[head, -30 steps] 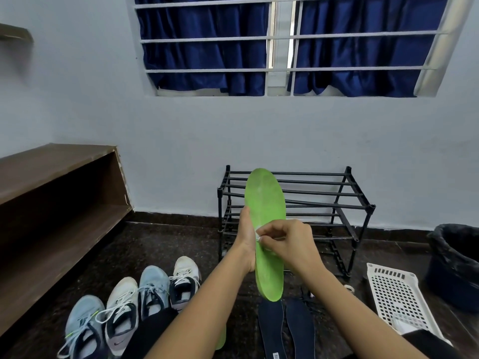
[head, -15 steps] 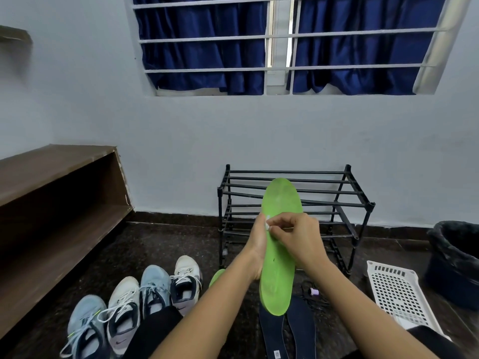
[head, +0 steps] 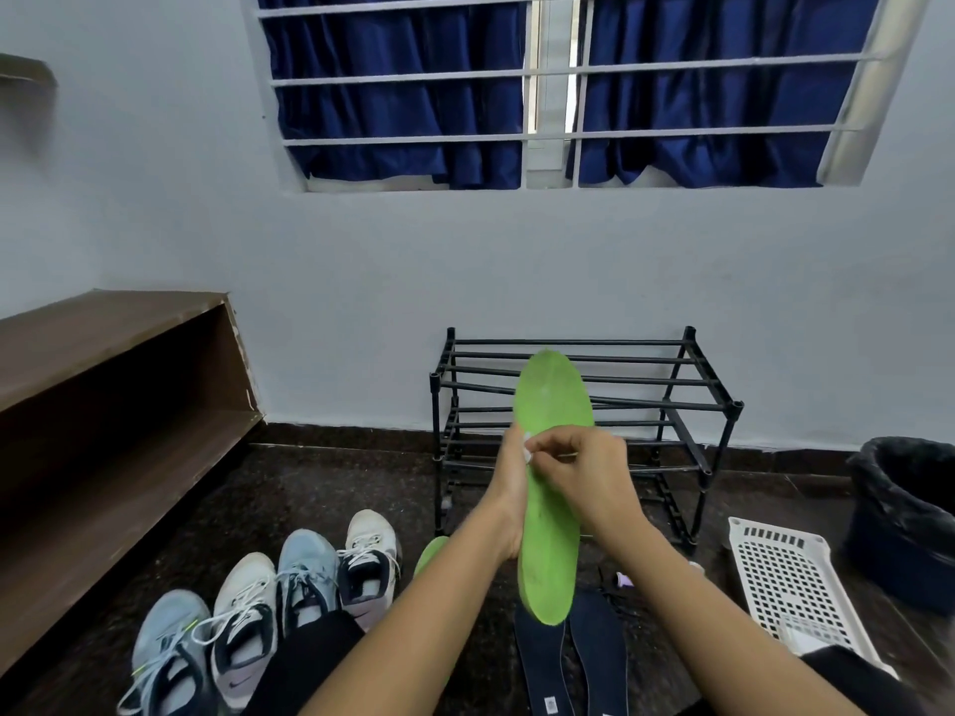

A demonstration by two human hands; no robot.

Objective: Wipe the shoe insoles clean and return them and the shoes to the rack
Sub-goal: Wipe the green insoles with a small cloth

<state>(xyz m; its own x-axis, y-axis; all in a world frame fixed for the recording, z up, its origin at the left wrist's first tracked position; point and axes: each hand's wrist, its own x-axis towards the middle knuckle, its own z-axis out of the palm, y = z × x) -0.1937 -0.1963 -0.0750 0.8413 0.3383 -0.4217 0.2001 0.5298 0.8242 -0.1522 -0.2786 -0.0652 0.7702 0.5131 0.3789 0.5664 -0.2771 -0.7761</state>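
Grips a green insole upright with the left hand, fingers curled round its left edge, in front of the black rack. Pinches what looks like a small white wipe against it with the right hand. Near left on the floor: four shoes. Near centre, lying flat: two dark insoles.

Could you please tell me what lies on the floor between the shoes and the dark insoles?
In the head view, a second green insole lies there, mostly hidden behind the left forearm.
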